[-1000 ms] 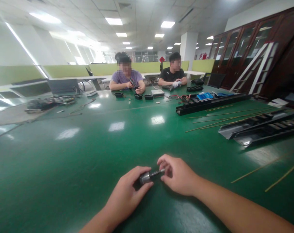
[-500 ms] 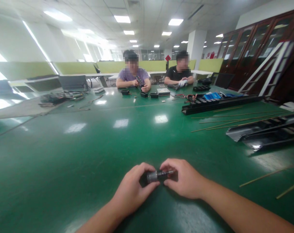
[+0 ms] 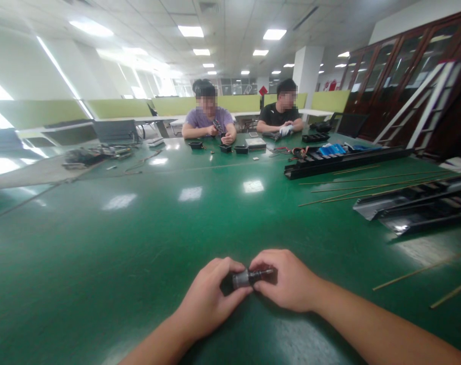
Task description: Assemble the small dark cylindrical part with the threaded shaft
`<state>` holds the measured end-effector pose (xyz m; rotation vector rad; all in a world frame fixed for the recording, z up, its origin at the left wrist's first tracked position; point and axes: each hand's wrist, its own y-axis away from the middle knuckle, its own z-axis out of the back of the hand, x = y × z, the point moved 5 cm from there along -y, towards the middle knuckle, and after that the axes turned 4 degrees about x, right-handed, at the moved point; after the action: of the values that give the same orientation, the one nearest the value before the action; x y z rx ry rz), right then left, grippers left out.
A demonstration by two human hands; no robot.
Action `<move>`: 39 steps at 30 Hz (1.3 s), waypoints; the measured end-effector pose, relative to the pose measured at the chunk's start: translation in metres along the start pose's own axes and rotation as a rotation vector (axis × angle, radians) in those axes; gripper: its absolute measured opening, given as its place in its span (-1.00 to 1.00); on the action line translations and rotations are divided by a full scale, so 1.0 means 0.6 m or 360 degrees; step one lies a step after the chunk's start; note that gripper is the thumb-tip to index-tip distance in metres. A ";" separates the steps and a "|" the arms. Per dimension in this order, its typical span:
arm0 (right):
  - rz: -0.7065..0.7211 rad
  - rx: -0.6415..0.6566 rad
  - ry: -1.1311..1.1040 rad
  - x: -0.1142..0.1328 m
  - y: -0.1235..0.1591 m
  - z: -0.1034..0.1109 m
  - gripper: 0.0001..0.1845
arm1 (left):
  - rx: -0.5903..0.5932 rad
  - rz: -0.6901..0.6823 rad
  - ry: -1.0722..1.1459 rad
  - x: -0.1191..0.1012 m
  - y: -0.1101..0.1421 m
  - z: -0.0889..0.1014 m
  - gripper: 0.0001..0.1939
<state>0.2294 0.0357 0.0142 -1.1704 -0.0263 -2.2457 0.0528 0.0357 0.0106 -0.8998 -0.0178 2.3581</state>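
Note:
A small motor-like part [image 3: 241, 279], a grey cylinder with a black ribbed section and a thin metal shaft at its right end, lies crosswise between my hands just over the green table [image 3: 158, 243]. My left hand [image 3: 209, 294] is closed around the grey cylinder, thumb below and fingers above. My right hand [image 3: 287, 281] curls around the shaft end. Its thumb and fingertips meet the part near where grey turns to black. The palm side of both hands and the cylinder's left end are hidden.
Thin brass-coloured rods [image 3: 352, 192] and long black metal channels [image 3: 420, 203] lie on the right. Across the table sit two people [image 3: 209, 119], with small black boxes [image 3: 226, 148] before them. Tangled cables [image 3: 93, 154] lie at left; a white ladder [image 3: 424, 109] stands at right.
My right hand has shifted slightly left, its fingertips now at the middle of the part. The part and my left hand have moved a little to the right.

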 end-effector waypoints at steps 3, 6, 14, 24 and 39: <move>0.0022 0.0000 0.0002 -0.001 0.001 -0.001 -0.80 | 0.0022 0.0034 0.0005 0.001 0.001 -0.001 -0.80; 0.0036 -0.0003 0.0016 -0.001 0.001 -0.001 -0.83 | 0.0022 0.0034 -0.0015 -0.001 0.002 -0.001 -0.80; 0.0019 -0.0012 0.0031 -0.001 0.000 -0.001 -0.89 | -0.0014 0.0014 -0.0097 -0.007 0.000 -0.003 -0.82; 0.0024 -0.0002 0.0077 -0.002 0.001 -0.001 -0.91 | -0.0006 -0.0026 -0.0131 -0.016 -0.001 -0.001 -0.83; 0.0028 0.0000 0.0099 -0.005 0.000 -0.001 -0.91 | -0.0023 -0.0035 -0.0149 -0.021 -0.002 0.001 -0.84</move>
<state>0.2301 0.0370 0.0119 -1.0959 0.0086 -2.2656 0.0604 0.0297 0.0190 -0.7914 -0.0818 2.3802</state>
